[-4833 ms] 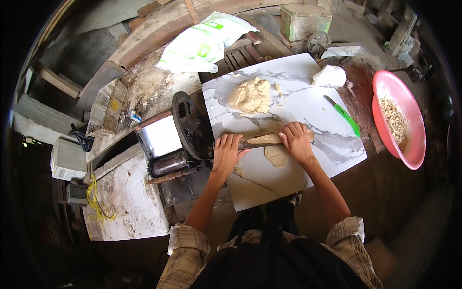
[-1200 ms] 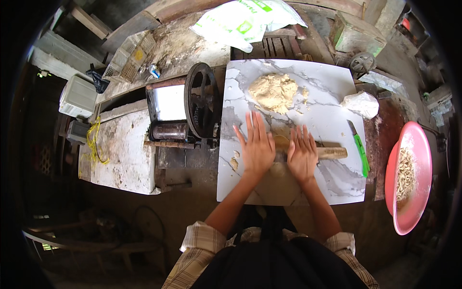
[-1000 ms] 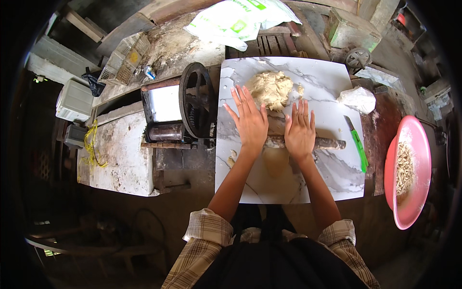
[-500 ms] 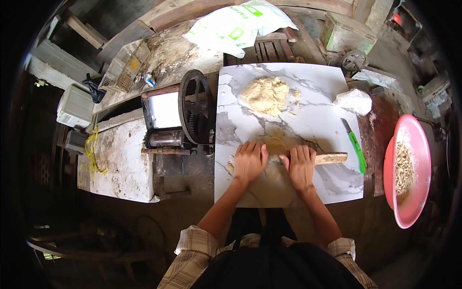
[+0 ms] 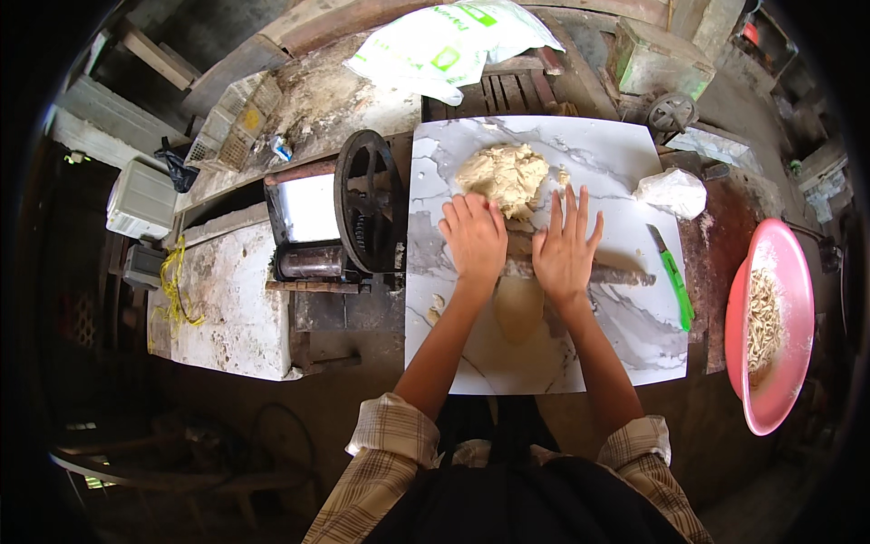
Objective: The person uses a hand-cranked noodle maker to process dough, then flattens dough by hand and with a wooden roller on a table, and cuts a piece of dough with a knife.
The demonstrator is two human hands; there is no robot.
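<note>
A wooden rolling pin (image 5: 625,275) lies crosswise on the marble-patterned board (image 5: 625,340), with its right end bare. My left hand (image 5: 477,240) rests palm down over its left part, fingers reaching forward and slightly bent. Over the middle lies my right hand (image 5: 566,249), flat with its fingers spread. Between my forearms a thin, oval sheet of dough (image 5: 519,313) extends toward me from under the pin. Just beyond my left fingertips sits a large, rough lump of pale dough (image 5: 503,175). Small dough scraps (image 5: 435,308) lie left of the sheet.
A green-handled knife (image 5: 672,276) lies at the board's right edge, near a white bag (image 5: 671,193). Farther right stands a pink basin (image 5: 788,354) holding pale strips. Left of the board is a roller machine with a dark wheel (image 5: 367,201). A printed white sack (image 5: 453,50) lies behind.
Both hands have moved forward, away from me, rolling the pin toward the dough lump. My right fingers have stretched out and spread. More of the flattened dough sheet shows on the near side.
</note>
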